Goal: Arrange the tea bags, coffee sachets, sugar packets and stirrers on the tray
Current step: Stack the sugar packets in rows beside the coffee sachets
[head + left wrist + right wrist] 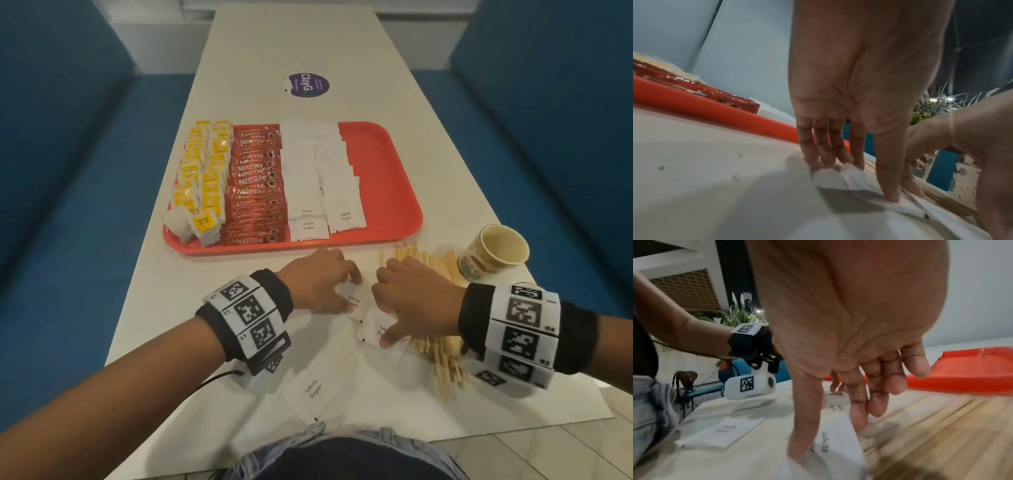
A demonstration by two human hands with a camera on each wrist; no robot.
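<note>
The red tray holds yellow tea bags on its left, red coffee sachets in the middle and two columns of white sugar packets. Its right part is bare. In front of it my left hand pinches a sugar packet on the table, fingers at its far edge and thumb on its near side. My right hand pinches a second sugar packet between thumb and index finger, its edge curled up. Wooden stirrers lie loose under my right wrist.
A third sugar packet lies near the table's front edge. A paper cup stands right of the tray, beside the stirrers. A purple sticker is on the table beyond the tray. Blue benches run along both sides.
</note>
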